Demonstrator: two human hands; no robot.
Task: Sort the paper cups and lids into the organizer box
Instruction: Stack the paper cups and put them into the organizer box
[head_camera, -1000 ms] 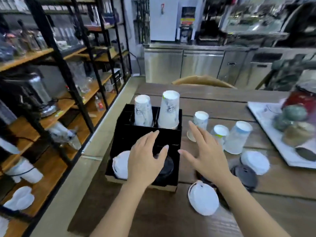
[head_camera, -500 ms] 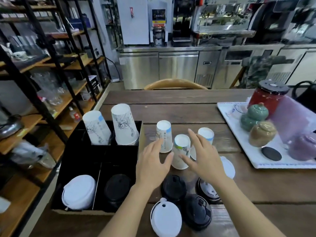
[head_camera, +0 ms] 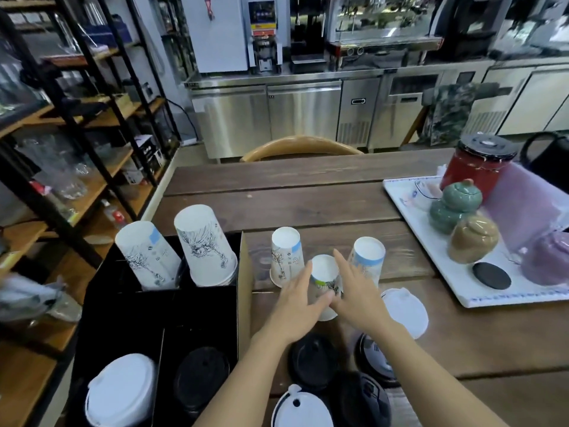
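While both hands close in, the left hand [head_camera: 295, 306] and right hand [head_camera: 358, 298], fingers spread, cup the near upside-down white paper cup [head_camera: 324, 280] on the brown wooden table [head_camera: 308, 195]; neither grips yet; next, squeeze, lift, carry left to the black organizer box [head_camera: 123, 309].

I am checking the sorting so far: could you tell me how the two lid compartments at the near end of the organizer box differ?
The near-left compartment holds a white lid, bright and filling most of its space; the near-right compartment holds a black lid, which hardly stands out against the black organizer box. The white lid looks the larger. Both lie dome up, side by side, apart from either hand.
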